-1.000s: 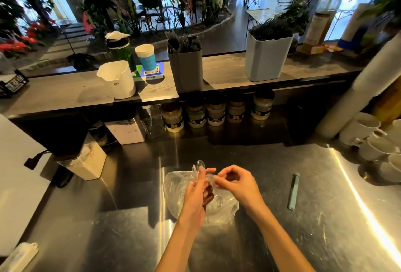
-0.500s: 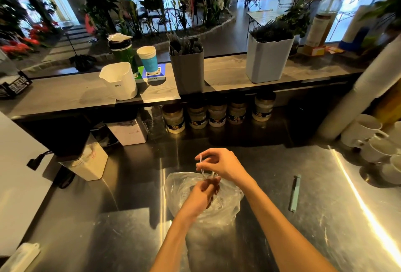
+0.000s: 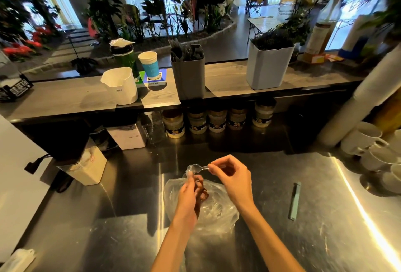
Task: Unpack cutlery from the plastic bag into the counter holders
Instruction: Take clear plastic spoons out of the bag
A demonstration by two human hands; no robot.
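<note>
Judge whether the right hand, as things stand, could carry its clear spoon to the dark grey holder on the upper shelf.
Probably yes: nothing stands between the right hand, pinching the clear spoon, and the dark grey holder, whose top is open.

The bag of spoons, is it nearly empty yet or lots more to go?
Lots to go. Done: the grey holder and white holder on the shelf already hold dark cutlery. In hand: the right hand pinches one clear spoon; the left hand grips others at the plastic bag. Left: the bag still holds more.
</note>
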